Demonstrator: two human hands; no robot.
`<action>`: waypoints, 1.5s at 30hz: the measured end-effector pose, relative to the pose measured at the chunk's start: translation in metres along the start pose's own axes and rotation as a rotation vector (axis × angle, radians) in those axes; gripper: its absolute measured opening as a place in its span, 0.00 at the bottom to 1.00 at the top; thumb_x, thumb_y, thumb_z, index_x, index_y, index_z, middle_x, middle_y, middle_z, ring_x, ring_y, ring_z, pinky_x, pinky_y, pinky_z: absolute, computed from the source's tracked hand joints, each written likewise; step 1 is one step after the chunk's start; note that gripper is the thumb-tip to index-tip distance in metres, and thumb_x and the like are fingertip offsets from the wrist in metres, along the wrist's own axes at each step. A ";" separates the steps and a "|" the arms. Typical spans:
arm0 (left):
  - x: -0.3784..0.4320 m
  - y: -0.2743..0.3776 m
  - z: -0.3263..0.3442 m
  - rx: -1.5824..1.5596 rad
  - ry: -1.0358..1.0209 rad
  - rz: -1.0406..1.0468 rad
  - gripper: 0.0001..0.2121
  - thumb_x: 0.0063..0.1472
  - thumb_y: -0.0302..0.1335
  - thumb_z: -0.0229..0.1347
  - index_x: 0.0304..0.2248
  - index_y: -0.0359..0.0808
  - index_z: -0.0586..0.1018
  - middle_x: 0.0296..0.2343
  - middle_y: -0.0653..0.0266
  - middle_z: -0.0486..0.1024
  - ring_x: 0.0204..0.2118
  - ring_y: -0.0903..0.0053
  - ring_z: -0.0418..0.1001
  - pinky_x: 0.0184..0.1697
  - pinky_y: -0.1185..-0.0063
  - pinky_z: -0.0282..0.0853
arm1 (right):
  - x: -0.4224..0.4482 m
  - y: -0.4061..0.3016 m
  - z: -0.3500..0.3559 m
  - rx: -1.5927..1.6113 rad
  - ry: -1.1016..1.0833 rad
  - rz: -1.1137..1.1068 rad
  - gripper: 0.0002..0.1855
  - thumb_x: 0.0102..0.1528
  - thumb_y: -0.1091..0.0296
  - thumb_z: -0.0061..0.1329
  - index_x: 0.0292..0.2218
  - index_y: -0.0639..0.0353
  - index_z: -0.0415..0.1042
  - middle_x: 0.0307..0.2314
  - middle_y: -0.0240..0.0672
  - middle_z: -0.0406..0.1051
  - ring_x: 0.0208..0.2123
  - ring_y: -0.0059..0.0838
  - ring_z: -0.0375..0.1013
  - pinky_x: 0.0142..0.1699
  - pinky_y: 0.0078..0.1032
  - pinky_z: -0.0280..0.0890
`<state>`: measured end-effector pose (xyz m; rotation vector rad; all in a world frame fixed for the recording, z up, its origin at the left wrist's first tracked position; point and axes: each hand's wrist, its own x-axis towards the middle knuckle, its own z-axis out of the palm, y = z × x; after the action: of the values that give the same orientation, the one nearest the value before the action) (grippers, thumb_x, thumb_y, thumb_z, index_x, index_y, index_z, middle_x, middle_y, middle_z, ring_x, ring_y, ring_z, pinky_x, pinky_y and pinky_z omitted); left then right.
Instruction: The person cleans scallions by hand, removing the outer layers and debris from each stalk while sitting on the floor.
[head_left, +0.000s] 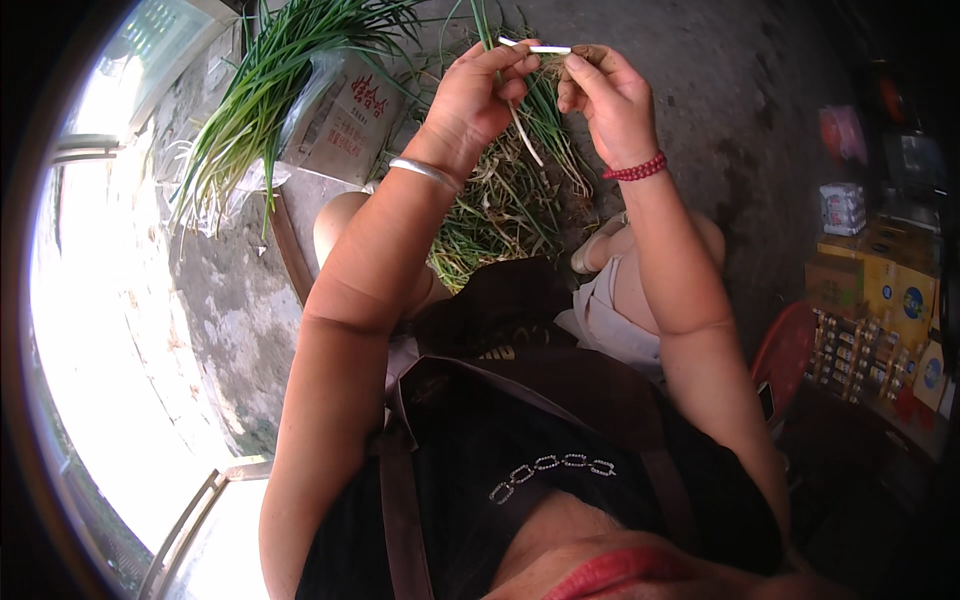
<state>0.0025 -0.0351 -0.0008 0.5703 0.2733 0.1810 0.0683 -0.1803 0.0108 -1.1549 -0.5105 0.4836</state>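
My left hand (478, 94), with a silver bangle at its wrist, grips the white stalk (551, 50) of a scallion high in the view. At that stalk's right end, soil-stained fingertips of my right hand (616, 105) pinch it near the roots. A second scallion (529, 139) hangs from my left hand, white end downward. Below both hands lies a heap of green scallion leaves and dry trimmings (499, 217) on the floor between my feet. More scallions with roots (562, 142) lie at its upper right side.
At upper left, a large bunch of cleaned scallions (255, 112) rests on plastic beside and over a cardboard box (349, 112) bearing writing. A red round stool (784, 360) stands at my right. Beyond it are yellow cartons (904, 262) and packed cans or bottles (847, 356).
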 end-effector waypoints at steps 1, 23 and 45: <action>0.002 0.001 -0.003 -0.042 -0.044 -0.053 0.08 0.55 0.20 0.48 0.35 0.26 0.70 0.27 0.59 0.72 0.23 0.84 0.66 0.19 0.91 0.54 | 0.000 0.000 0.000 -0.046 -0.002 -0.001 0.06 0.53 0.71 0.47 0.32 0.64 0.67 0.21 0.28 0.68 0.20 0.16 0.67 0.23 0.15 0.62; 0.011 -0.005 -0.013 0.177 -0.097 -0.052 0.06 0.54 0.18 0.44 0.31 0.32 0.70 0.27 0.64 0.71 0.23 0.80 0.67 0.17 0.88 0.53 | -0.005 0.003 0.000 -0.593 0.036 -0.438 0.06 0.46 0.79 0.49 0.30 0.66 0.68 0.24 0.31 0.70 0.27 0.15 0.70 0.30 0.13 0.66; 0.000 0.014 -0.001 0.248 0.060 -0.148 0.03 0.56 0.20 0.41 0.28 0.38 0.66 0.21 0.64 0.69 0.18 0.79 0.66 0.15 0.85 0.58 | -0.047 0.183 -0.106 -0.765 -0.095 0.873 0.15 0.56 0.61 0.42 0.40 0.61 0.70 0.24 0.33 0.72 0.21 0.20 0.69 0.28 0.22 0.66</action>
<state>0.0004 -0.0228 0.0059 0.7878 0.3984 0.0204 0.0785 -0.2257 -0.2004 -2.1069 -0.2400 1.1546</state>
